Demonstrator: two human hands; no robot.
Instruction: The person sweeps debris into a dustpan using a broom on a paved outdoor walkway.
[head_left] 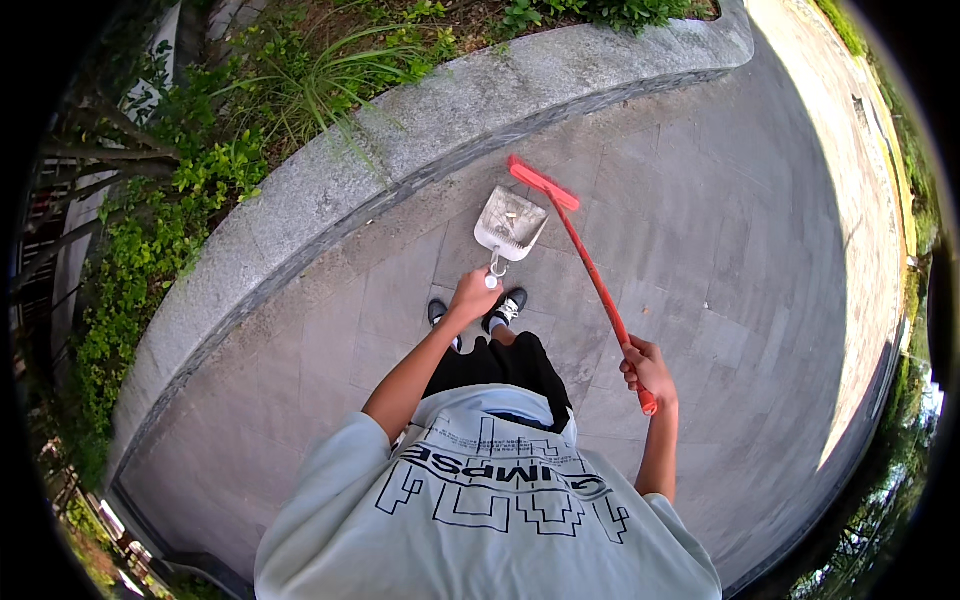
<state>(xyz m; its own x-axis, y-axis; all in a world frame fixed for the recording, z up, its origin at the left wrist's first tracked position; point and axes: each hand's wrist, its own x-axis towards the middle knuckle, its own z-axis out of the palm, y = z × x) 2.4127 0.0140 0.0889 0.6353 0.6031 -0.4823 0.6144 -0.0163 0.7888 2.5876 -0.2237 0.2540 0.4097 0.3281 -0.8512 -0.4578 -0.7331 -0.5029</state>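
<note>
My left hand [474,297] is closed around the handle of a white dustpan [510,228], held out in front of my feet. Its dirty pan faces up, and a few small bits of debris [511,215] lie in it. My right hand [648,370] grips the upper end of a red broom [592,268], whose stick slants away to the far left. The red broom head [543,184] is just beyond the dustpan's far right corner, apart from the pan's lip as far as I can see.
A low curved stone ledge [440,115] runs from far right to near left, with green plants [215,185] behind it. Grey paving [690,250] spreads right toward a sunlit strip [868,230]. A small brown bit [646,311] lies on the paving. My dark shoes [508,307] stand behind the dustpan.
</note>
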